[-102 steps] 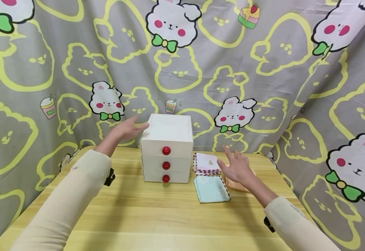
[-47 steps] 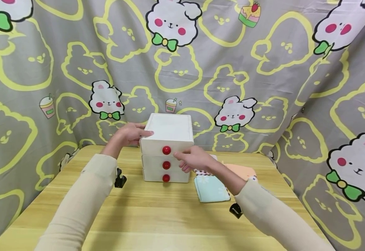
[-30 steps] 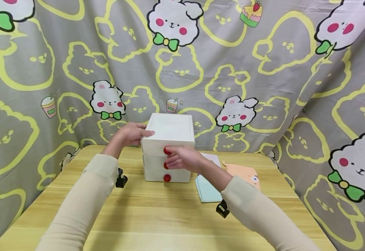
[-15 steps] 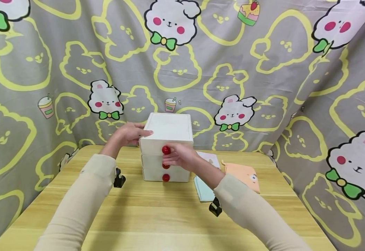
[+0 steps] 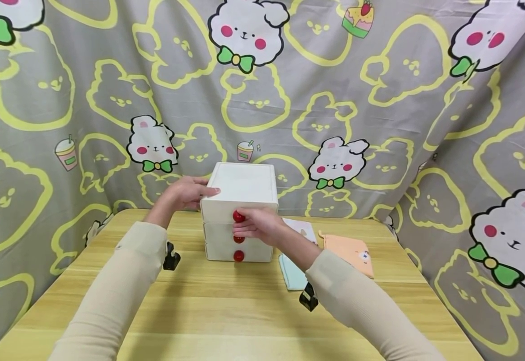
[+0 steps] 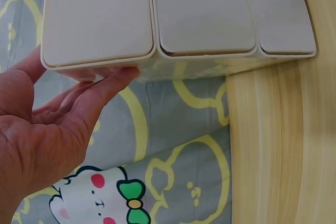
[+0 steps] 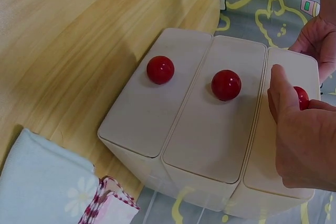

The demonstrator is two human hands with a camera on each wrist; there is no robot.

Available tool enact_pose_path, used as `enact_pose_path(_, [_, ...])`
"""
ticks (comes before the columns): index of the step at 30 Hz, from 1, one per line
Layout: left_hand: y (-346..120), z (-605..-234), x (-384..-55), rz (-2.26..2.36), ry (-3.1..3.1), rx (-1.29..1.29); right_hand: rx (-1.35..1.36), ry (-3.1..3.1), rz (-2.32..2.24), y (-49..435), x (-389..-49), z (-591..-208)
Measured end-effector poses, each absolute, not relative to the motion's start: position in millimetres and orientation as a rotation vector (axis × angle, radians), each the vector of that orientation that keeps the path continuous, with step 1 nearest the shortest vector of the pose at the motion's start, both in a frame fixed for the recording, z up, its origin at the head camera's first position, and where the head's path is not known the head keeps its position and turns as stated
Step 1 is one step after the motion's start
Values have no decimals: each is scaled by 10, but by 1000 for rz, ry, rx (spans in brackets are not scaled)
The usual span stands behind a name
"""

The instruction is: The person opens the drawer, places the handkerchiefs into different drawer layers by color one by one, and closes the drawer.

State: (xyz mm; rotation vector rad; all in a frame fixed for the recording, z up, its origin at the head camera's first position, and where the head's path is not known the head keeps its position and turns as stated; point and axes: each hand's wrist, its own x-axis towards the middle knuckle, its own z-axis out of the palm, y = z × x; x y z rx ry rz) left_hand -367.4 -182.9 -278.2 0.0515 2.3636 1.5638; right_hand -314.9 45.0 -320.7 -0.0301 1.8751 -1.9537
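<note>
Left hand [image 5: 183, 193] lay loosely spread against the drawer unit [image 5: 246, 181], thumb on top; right hand [image 5: 262, 224] seemingly pinched the top red knob [image 5: 238, 216], contact partly hidden. All three drawers [image 7: 215, 135] looked closed, none pulled out; folded cloths [image 5: 348, 253] lay on the counter [image 5: 244, 311] alongside.

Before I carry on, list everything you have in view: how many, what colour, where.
Cabinet: one, white, on the table against the curtain side
Drawers: three, white, stacked in its front
Knobs: three, red, one per drawer
Blue cloth: one, pale blue, right of the cabinet
White cloth: at least one, white with print, behind the blue cloth
Orange cloth: one, orange, farthest right
Table: one, wood-coloured, below everything
Curtain: grey with yellow animal outlines, behind; panel count unclear
Sleeves: two, cream, on both arms
Left hand: one, against the cabinet's upper left
Right hand: one, pinching the top knob
</note>
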Motion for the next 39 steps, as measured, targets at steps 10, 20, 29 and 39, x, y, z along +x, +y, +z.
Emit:
enact_pose_path(10, [-1829,-2782,-3670,1542,2382,54,-61,1876,-1946,456,-3095,-3211])
enact_pose_path(20, [-1833,-2796,-3676,1519,2416,51,-95,1872,-1925,490,-2925,-3223])
enact_pose_path(29, [-1830,-2794,-3682,1498,2439,61,-159,1884,-1885,525,-2781,-3241])
enact_pose_path(39, [-1839,-2798,-3695,1483,2450,64,-190,1886,-1867,551,-2615,-3255])
